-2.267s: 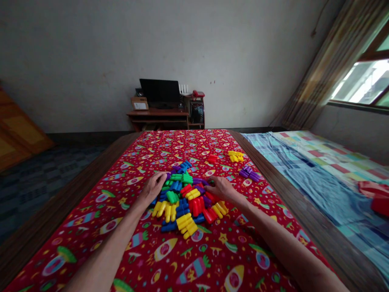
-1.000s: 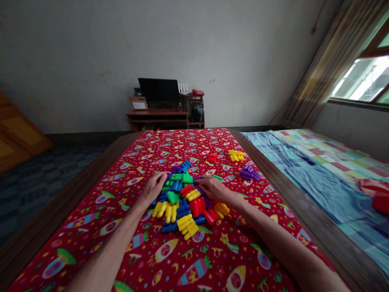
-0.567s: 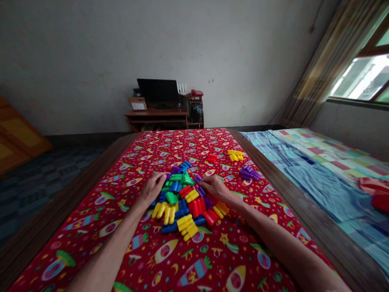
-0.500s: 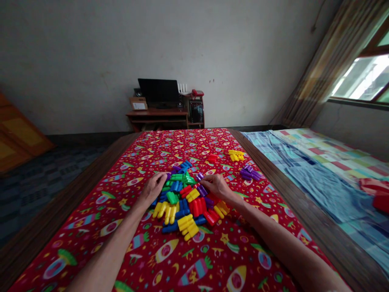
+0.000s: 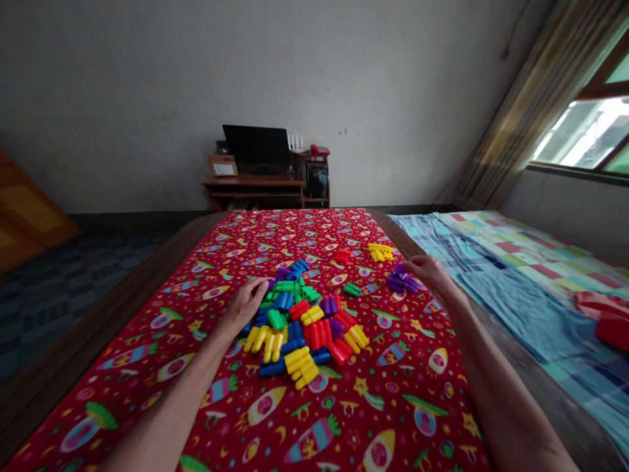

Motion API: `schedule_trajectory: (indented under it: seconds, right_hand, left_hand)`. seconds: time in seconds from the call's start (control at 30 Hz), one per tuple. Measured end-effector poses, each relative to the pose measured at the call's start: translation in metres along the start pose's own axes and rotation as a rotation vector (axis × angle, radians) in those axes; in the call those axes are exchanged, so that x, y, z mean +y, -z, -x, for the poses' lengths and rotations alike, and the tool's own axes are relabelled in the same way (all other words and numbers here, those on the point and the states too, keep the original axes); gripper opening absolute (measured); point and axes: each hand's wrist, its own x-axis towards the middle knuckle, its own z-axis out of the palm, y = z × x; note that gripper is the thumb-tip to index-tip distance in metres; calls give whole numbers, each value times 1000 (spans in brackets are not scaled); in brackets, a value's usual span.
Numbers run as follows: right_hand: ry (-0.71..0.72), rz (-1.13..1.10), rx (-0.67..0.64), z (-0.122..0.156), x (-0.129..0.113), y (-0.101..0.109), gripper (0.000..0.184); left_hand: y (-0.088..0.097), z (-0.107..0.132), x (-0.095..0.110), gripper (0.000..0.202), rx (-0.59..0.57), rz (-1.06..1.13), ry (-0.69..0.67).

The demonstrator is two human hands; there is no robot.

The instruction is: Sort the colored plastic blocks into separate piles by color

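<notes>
A heap of bright plastic blocks (image 5: 301, 326) in yellow, blue, red, green and purple lies mid-table on a red rocket-print cloth (image 5: 275, 419). My left hand (image 5: 247, 303) rests on the heap's left edge, fingers loosely laid over blue and green pieces. My right hand (image 5: 428, 271) is out at the right, pinching a purple block (image 5: 399, 267) just above a small group of purple blocks (image 5: 403, 283). Farther back sit a yellow group (image 5: 381, 252) and a red group (image 5: 343, 256). A single green block (image 5: 352, 289) lies apart between heap and purple group.
The cloth leaves a wooden table edge (image 5: 98, 321) bare on both sides. A bed with a checked blanket (image 5: 521, 288) runs along the right. A desk with a dark monitor (image 5: 255, 147) stands at the far wall. A curtained window (image 5: 580, 131) is at upper right.
My right hand picked a purple block out of the heap's right side and carried it right and back to the purple group. A green block now lies apart. The left hand stayed put.
</notes>
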Motion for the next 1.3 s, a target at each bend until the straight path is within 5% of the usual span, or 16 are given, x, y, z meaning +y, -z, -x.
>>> schedule_trajectory:
  seconds: [0.17,0.33,0.5,0.6,0.73,0.87,1.0,1.13,1.3]
  right_hand:
    - [-25,76,-60,1,7,0,39]
    - [-41,218,18,6,3,4,37]
    - [26,257,130,14,-28,8,36]
    - [270,82,63,32,-70,-14,33]
    - [771,-92,-263,67,-122,-62,23]
    - [1008,-42,-394,82,-136,-90,19]
    - [959,-167,-325,75,-122,-91,22]
    - [848,-162,-107,53,-103,-70,30]
    - [480,-38,180,10,-50,-26,39]
  left_hand:
    - [0,0,-2,60,-10,-21,12]
    - [-1,-1,-5,60,0,-8,8]
    - [0,0,-4,59,-2,-9,-10]
    - [0,0,-3,59,-5,-12,-11]
    - [0,0,-2,58,-2,-22,-10]
    - [0,0,-3,58,-2,-29,-6]
    - [-1,-1,-3,59,0,-22,-5]
    - [0,0,-2,56,5,-27,-21]
    - [1,1,0,58,-7,-34,-6]
